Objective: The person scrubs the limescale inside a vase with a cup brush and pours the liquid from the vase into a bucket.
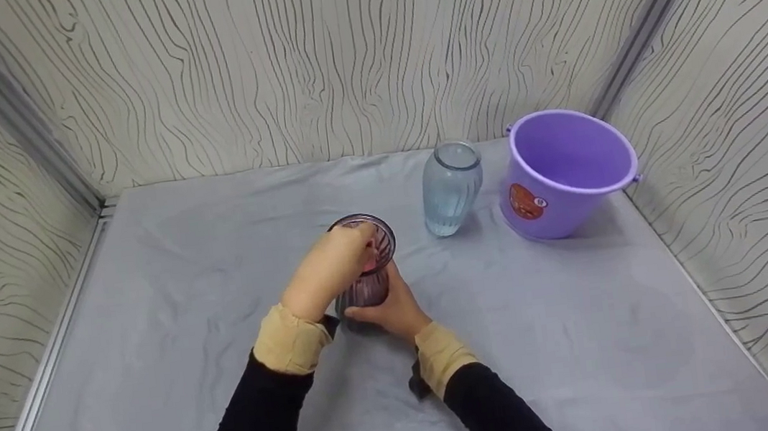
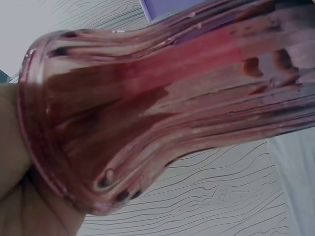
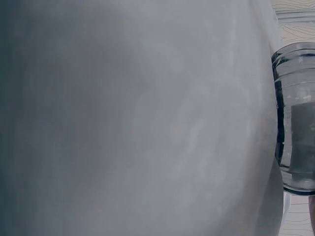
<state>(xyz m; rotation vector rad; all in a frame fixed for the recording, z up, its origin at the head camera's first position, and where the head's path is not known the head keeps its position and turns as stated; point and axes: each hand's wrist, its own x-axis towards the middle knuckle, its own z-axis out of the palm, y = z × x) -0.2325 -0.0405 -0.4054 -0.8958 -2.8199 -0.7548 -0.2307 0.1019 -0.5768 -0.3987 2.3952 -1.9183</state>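
Observation:
A purple-tinted ribbed glass vase (image 1: 368,289) stands in front of me, its mouth tilted toward the camera. My left hand (image 1: 332,268) reaches down into the mouth. Its fingers, seen through the glass in the left wrist view, hold a long pink piece (image 2: 184,61) whose kind I cannot make out. With thumb and fingers, my right hand (image 1: 400,309) grips the vase's body from the right. In the right wrist view the vase (image 3: 298,123) shows only at the right edge. The left fingertips are blurred by the glass.
A pale blue glass vase (image 1: 452,190) stands upright behind and to the right. Farther right is a purple bucket (image 1: 557,214) with a red sticker. Grey cloth (image 1: 170,305) covers the table, and wood-patterned walls (image 1: 337,62) enclose its back and sides.

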